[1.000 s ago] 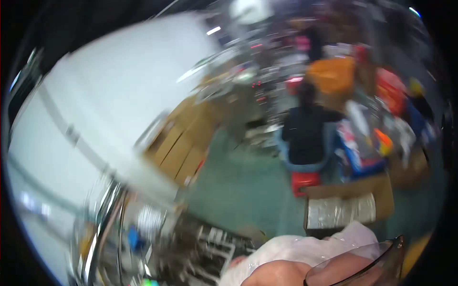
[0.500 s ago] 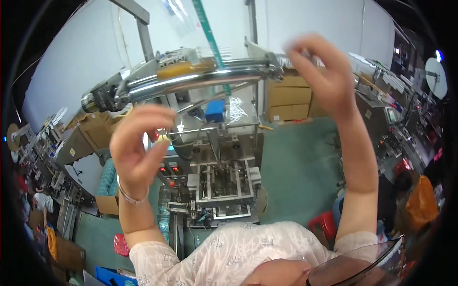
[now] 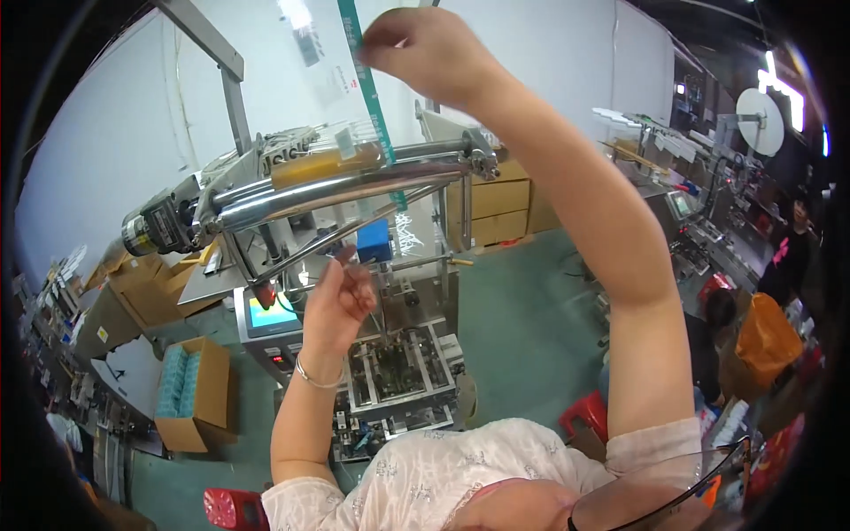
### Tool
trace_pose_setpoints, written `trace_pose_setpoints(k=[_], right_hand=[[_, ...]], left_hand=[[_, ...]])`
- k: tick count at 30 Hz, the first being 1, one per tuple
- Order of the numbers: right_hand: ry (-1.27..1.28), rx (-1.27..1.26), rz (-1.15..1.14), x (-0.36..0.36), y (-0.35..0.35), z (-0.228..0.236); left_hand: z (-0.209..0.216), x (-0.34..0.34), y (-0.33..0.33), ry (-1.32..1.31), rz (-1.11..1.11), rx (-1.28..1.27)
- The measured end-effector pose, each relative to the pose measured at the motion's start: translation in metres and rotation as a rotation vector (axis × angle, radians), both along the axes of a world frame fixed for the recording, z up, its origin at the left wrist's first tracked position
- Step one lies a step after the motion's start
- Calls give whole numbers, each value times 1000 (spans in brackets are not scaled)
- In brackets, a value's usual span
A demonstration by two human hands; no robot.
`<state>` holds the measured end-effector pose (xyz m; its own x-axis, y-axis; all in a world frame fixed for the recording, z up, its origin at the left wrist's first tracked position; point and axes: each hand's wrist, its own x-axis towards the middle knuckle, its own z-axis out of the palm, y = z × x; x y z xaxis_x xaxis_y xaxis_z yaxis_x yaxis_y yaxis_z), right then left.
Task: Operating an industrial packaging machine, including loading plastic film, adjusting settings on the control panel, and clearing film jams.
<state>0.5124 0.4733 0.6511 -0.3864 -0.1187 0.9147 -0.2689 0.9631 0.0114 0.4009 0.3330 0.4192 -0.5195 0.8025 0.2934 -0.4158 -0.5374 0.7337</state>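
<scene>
While a green floor (image 3: 522, 310) is spreading below the packaging machine (image 3: 390, 380) and cardboard boxes (image 3: 190, 394) are standing beside it, the right hand (image 3: 429, 53) is pinching the clear film (image 3: 336, 80) with its green stripe high above the steel rollers (image 3: 336, 190); the left hand (image 3: 341, 301) is hovering below, fingers loosely apart, holding nothing.

The person's right hand (image 3: 425, 49) is raised high, fingers pinched on the clear plastic film (image 3: 332, 80) with a green edge stripe that runs down over the shiny metal roller (image 3: 345, 188) of a packaging machine (image 3: 390, 372). The left hand (image 3: 341, 296) is lifted below the roller, fingers loosely curled, close to the film and near a blue block (image 3: 374, 241). An open cardboard box (image 3: 190, 394) stands on the green floor left of the machine.
</scene>
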Motion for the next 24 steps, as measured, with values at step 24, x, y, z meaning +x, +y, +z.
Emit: trace_pose_setpoints(k=[24], right_hand=[[-111, 75, -469, 25, 10, -188]], left_hand=[[3, -12, 19, -46, 173, 215]])
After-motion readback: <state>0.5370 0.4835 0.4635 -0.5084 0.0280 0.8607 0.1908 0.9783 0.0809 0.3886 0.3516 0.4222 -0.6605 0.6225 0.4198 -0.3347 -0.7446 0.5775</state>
